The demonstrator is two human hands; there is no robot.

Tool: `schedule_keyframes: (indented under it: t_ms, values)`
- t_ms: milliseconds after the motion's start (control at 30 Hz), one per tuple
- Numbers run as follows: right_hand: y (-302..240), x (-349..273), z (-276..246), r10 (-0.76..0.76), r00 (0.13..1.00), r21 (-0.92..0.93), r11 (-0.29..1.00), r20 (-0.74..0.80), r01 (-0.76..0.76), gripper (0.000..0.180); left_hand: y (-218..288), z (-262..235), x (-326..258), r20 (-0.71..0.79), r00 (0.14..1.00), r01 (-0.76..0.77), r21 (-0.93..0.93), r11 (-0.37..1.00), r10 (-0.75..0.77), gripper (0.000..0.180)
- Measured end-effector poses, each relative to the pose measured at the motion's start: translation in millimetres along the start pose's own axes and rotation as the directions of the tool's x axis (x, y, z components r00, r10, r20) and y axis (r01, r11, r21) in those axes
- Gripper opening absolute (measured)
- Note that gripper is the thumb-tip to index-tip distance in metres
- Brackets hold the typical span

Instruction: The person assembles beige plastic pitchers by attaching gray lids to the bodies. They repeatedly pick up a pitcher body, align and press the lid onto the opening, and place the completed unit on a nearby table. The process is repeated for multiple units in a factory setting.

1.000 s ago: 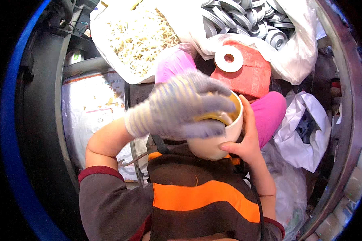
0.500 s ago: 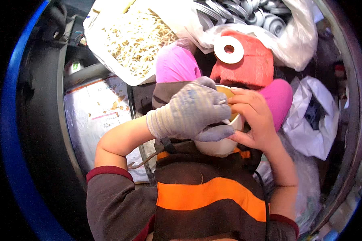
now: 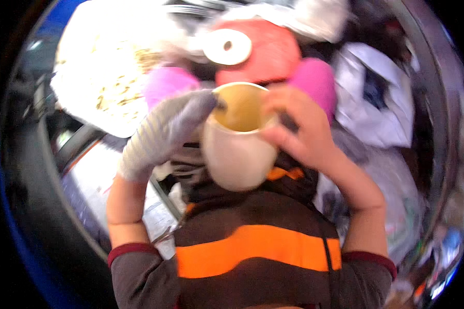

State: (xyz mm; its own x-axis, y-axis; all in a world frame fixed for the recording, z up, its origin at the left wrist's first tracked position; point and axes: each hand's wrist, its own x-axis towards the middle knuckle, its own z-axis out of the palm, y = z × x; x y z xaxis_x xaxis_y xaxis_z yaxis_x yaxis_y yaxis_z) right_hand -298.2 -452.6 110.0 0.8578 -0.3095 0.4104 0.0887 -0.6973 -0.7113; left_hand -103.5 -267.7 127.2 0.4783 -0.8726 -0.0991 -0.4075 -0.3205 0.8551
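Note:
A white cup [image 3: 238, 162], tan inside, is held upright above my lap, its mouth facing up toward me. My left hand [image 3: 178, 121], in a grey striped knit glove, pinches the left side of its rim with the fingertips. At the right rim my bare right hand [image 3: 304, 126] grips the cup, fingers curled at the far side and thumb at the near side. Motion blurs both hands slightly. Beyond the cup, a white ring-shaped disc [image 3: 228, 46] lies on a red fuzzy cloth [image 3: 268, 51].
Small cream-coloured pieces [image 3: 121, 98] lie in an open white sack [image 3: 77, 67] at the far left. Grey round parts [image 3: 201, 7] show at the top edge. A crumpled white bag [image 3: 392, 118] lies at the right, with clear plastic [image 3: 371, 180] nearer me.
My left hand has moved left from across the cup to its left rim, uncovering the cup's mouth and body. The whole view has shifted, so the surroundings sit further left and higher.

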Motion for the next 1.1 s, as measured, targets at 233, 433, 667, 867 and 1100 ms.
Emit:
schedule_keyframes:
  t_ms: [233, 433, 667, 867, 1100]
  values:
    - [79, -138, -123, 0.877, 0.390, 0.073, 0.386, 0.280, -0.920, 0.030, -11, 53, 31, 0.427, 0.901, 0.344, -0.584, 0.736, -0.082, 0.055]
    - [155, -404, -60, 0.938, -0.225, -0.666, 0.010, 0.265, -0.746, 0.052, -29, 62, 55, 0.525, 0.849, 0.377, -0.519, 0.767, -0.062, 0.046]
    - [139, -593, -17, 0.937, -0.293, -0.679, -0.341, -0.190, -0.650, 0.045, 6, 75, 70, 0.585, 0.808, 0.378, -0.601, 0.704, 0.065, 0.032]
    - [133, -540, -24, 0.947, -0.308, -0.814, -0.104, 0.095, -0.571, 0.044, 10, 72, 53, 0.577, 0.816, 0.462, -0.691, 0.556, 0.040, 0.027]
    - [147, -499, -23, 0.971, -0.014, -0.759, 0.177, 0.238, -0.626, 0.046, -15, 88, 57, 0.426, 0.877, 0.249, -0.799, 0.547, 0.223, 0.019]
